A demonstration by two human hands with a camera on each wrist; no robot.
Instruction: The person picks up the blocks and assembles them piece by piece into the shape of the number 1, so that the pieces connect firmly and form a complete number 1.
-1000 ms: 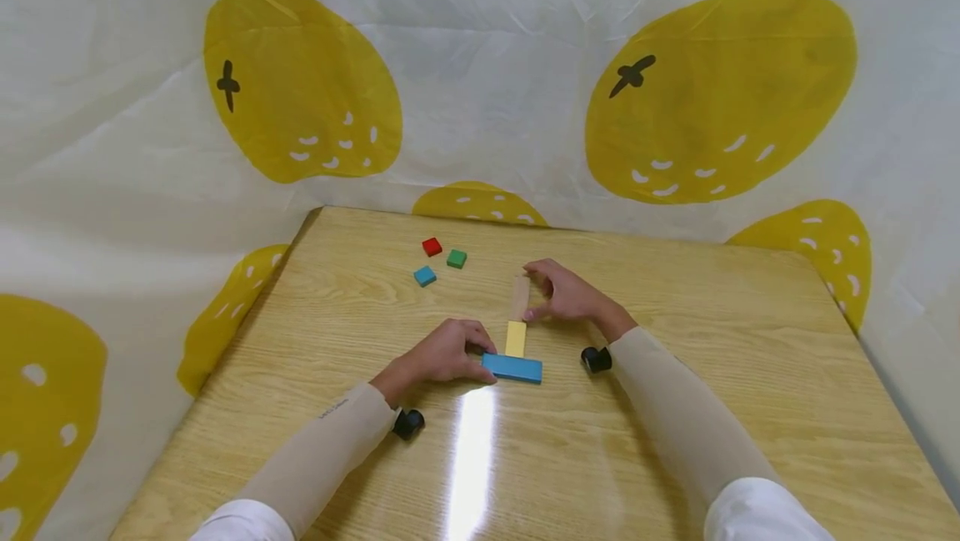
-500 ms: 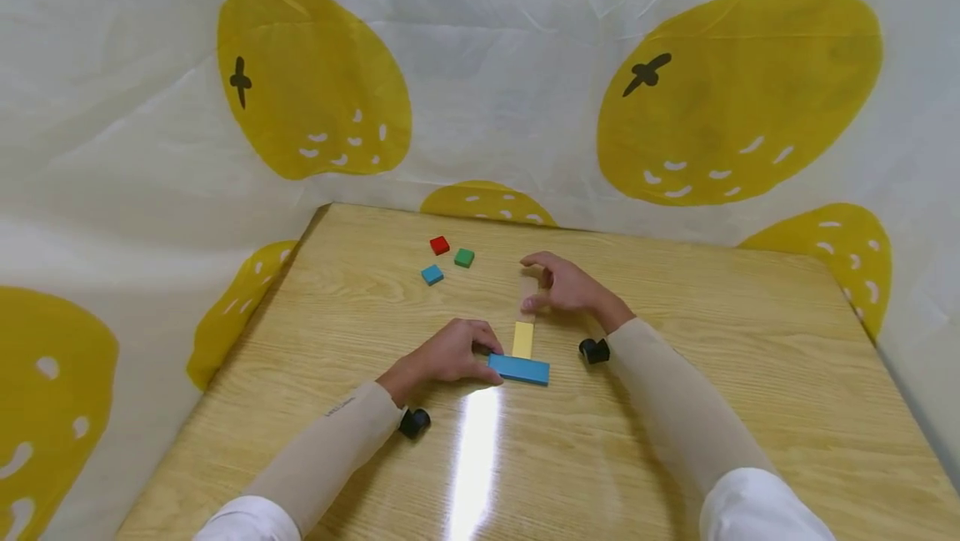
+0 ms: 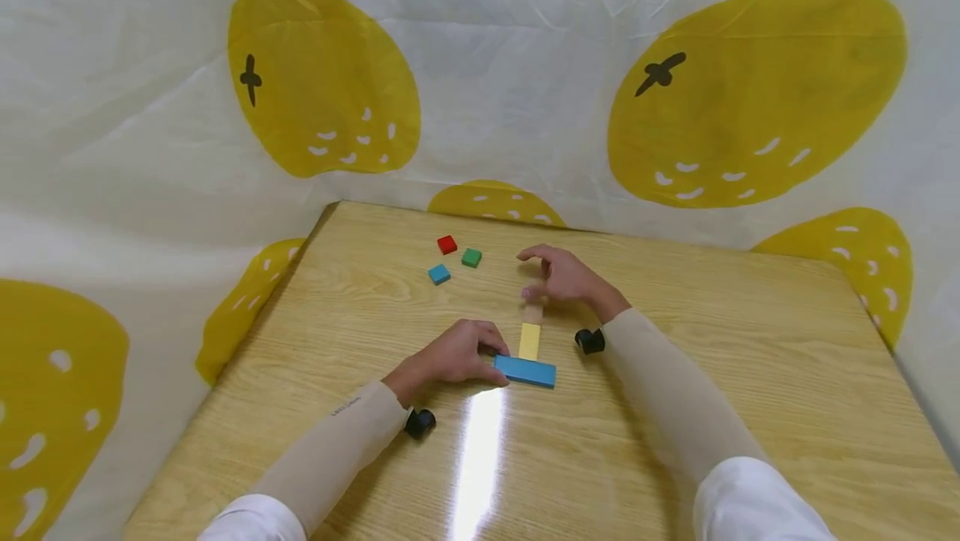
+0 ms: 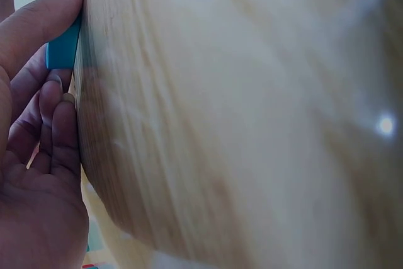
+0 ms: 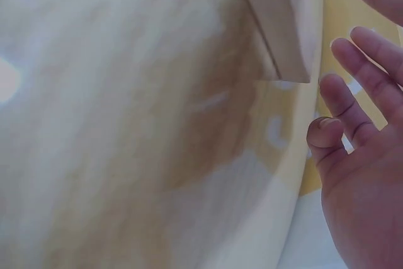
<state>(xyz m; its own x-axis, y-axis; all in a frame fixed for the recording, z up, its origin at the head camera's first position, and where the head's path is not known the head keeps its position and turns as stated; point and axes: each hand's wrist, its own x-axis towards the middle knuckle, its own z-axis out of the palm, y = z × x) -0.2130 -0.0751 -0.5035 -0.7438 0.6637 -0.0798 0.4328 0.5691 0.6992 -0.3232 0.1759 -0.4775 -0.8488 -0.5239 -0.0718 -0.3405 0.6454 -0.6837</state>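
Note:
In the head view my left hand (image 3: pixel 457 353) pinches the left end of a long blue block (image 3: pixel 525 371) lying on the table. The left wrist view shows the thumb against the front face of this blue block (image 4: pixel 64 48). A yellow block (image 3: pixel 529 342) stretches away from its back edge, and a plain wooden block (image 3: pixel 532 313) adjoins the far end of the yellow one. My right hand (image 3: pixel 568 276) hovers over the wooden block, hiding part of it. Seen from the right wrist, the fingers of this hand (image 5: pixel 371 174) are spread and apart from the wooden block (image 5: pixel 277 23).
Farther back on the wood-grain table (image 3: pixel 375 316) lie three small square blocks: red (image 3: pixel 447 245), green (image 3: pixel 471 257) and blue (image 3: pixel 439 274). A curtain (image 3: pixel 510 91) with large yellow fruit prints hangs behind the table. Each wrist carries a black camera (image 3: pixel 590 341).
My right hand has let go of the wooden block and moved slightly away, its fingers parting. The left hand stays on the blue block. The whole head view has shifted a little.

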